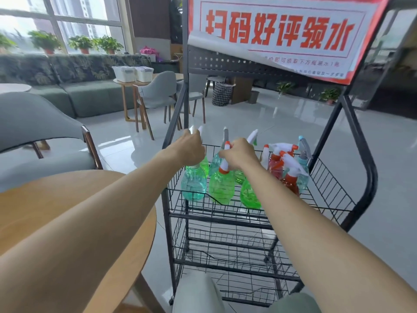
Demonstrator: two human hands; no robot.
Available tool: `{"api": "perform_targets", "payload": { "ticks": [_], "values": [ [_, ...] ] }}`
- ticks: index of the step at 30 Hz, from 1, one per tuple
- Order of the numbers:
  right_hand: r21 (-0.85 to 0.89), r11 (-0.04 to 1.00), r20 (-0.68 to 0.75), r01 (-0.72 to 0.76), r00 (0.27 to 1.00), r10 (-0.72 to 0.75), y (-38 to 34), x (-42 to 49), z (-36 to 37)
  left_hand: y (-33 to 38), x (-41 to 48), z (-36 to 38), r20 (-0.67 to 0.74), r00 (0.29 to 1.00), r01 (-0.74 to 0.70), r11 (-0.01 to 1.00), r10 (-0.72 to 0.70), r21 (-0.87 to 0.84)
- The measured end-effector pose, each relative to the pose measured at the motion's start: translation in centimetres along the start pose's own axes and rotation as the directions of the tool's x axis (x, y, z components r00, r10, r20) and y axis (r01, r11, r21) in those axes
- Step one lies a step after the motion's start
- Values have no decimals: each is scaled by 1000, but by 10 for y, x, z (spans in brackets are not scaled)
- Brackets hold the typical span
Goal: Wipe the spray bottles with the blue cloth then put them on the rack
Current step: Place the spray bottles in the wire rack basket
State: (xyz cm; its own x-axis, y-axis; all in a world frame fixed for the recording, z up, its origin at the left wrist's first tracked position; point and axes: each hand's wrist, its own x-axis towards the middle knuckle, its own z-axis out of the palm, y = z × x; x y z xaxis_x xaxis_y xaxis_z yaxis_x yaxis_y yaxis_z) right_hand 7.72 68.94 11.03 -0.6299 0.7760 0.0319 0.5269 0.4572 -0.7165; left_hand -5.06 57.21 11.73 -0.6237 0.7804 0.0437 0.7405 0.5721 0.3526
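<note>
With left hand [191,150] fingers curled round the teal spray bottle [193,185] head and right hand [240,154] fingers round the green spray bottle [222,188] head, both on the rack [225,220] top shelf, each bottle should move vertically, clear of its neighbours.

Green, teal and red spray bottles [220,186], black wire rack [334,193], red-lettered white sign [279,30]

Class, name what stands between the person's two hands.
Head view: a teal spray bottle with a grey nozzle, between the left hand and right hand.
</note>
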Motion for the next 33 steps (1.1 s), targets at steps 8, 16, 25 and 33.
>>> {"api": "perform_targets", "payload": {
  "ticks": [8, 16, 25, 33],
  "values": [
    [-36, 999, 12, -1, 1000, 1, -6, -3, 4, 2, -9, -7, 5, 999, -31, 999, 31, -15],
    [-66, 998, 30, 4, 1000, -3, 8, 0, 1, 10, -14, -6, -67, 998, -8, 999, 10, 34],
    [24, 1000, -85, 11, 996, -9, 2, 9, -7, 16, 1, -10, -135, 990, 53, 998, -47, 42],
    [-59, 998, -253, 23, 967, -37, 8, 38, -30, 46, 28, -19, -325, 938, -138, 990, 122, -26]
  ]
}}
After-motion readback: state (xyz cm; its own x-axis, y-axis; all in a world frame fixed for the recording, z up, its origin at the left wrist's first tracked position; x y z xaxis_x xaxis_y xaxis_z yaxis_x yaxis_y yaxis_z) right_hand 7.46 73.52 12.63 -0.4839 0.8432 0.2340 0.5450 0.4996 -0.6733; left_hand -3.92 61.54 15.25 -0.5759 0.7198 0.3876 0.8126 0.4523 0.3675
